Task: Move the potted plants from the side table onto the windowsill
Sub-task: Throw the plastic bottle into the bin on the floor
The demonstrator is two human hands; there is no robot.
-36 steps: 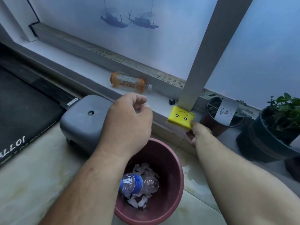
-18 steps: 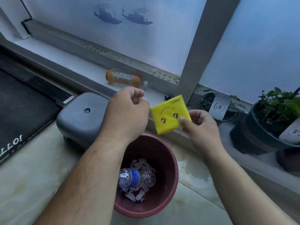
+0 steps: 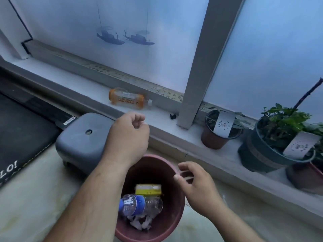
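1. The window, with two boat silhouettes on its frosted pane, is seen across the top of the view; a grey upright frame post divides it at 1 o'clock.
2. The windowsill is shown as a pale ledge running from 10 o'clock down to 4 o'clock.
3. A dark mat with white lettering is seen on the floor at 9 o'clock.
4. A grey stool with a hole in its top is placed below the sill at 9 o'clock, partly hidden by the left forearm.
5. A reddish bin is found on the floor at 6 o'clock. A clear water bottle with a blue label, a yellow box and scraps of white paper are held in it.
6. A leafy plant in a dark pot is set on the sill at 3 o'clock, with a white card stuck in it. The edge of a third, reddish pot is seen just beside it at 4 o'clock.
7. A small brown pot, also carrying a white card, is set on the sill at 2 o'clock, near the post.
8. The left hand is held above the bin's far rim with fingers curled loosely inward; nothing is seen in it.
9. The right hand is held over the bin's right rim, fingers parted and empty.
10. An orange bottle is laid on its side on the sill at 12 o'clock.
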